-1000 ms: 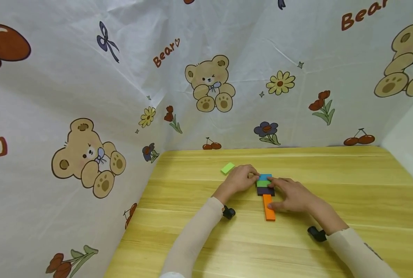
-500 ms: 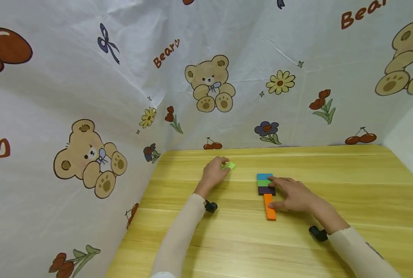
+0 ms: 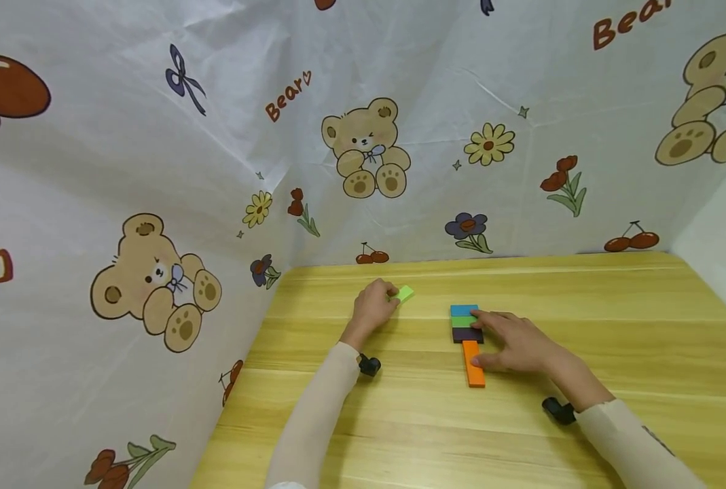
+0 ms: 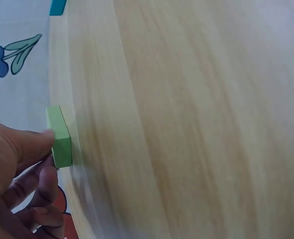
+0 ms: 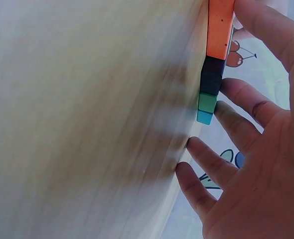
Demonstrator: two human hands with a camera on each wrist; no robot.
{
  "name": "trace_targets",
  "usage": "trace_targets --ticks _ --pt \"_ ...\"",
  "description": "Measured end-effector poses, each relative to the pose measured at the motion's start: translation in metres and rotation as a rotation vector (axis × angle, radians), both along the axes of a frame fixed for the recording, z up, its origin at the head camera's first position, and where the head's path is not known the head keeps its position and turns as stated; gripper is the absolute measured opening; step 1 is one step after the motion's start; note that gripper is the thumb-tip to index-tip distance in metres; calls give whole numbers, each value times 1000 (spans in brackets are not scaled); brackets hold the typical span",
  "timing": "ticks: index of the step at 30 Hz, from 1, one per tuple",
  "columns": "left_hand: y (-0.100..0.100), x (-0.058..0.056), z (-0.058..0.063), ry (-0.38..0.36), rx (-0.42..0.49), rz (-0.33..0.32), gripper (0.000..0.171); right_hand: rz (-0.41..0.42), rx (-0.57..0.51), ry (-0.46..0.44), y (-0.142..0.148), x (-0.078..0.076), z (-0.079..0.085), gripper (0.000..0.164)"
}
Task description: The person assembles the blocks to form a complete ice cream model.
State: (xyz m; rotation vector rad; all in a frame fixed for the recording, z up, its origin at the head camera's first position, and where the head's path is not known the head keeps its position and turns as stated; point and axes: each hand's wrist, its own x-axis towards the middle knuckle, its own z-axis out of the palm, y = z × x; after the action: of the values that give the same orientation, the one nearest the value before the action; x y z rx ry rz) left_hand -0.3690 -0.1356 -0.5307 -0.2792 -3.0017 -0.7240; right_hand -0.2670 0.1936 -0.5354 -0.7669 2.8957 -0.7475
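Observation:
My left hand (image 3: 371, 309) pinches one end of a light green block (image 3: 406, 293) between thumb and fingers, at the back of the table. In the left wrist view that block (image 4: 60, 137) stands out past the thumb tip. Farther right, an orange block (image 3: 474, 365) points toward me below a stack of flat blocks laid edge to edge: black (image 3: 465, 335), green (image 3: 462, 322) and blue (image 3: 463, 310). My right hand (image 3: 515, 343) touches them from the right with spread fingers. Its thumb rests at the orange block (image 5: 220, 30), and fingertips meet the black and green blocks.
The wooden table (image 3: 411, 435) carries all the blocks. A bear-print cloth (image 3: 424, 217) hangs along its back and left edges, and a white wall (image 3: 717, 244) stands at the right. Black wrist cameras sit under both forearms.
My left hand has left the blue block's side, moved left and back, and taken hold of the light green block. My right hand stays in place at the arranged blocks.

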Motion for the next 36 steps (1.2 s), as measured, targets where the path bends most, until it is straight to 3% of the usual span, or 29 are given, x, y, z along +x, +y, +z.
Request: trace_targets --ticks 9,15,24,36 --pt "4 -6 2 0 23 -1 25 -14 4 -40 -2 0 0 76" --pt "19 -13 2 -17 25 -22 24 -16 9 -53 -4 -1 0 76" --pt "50 -20 -5 -38 186 -38 24 -28 16 -41 0 -2 -2 76" --pt "90 -18 -3 -64 142 -104 24 -34 7 -59 0 0 0 77"
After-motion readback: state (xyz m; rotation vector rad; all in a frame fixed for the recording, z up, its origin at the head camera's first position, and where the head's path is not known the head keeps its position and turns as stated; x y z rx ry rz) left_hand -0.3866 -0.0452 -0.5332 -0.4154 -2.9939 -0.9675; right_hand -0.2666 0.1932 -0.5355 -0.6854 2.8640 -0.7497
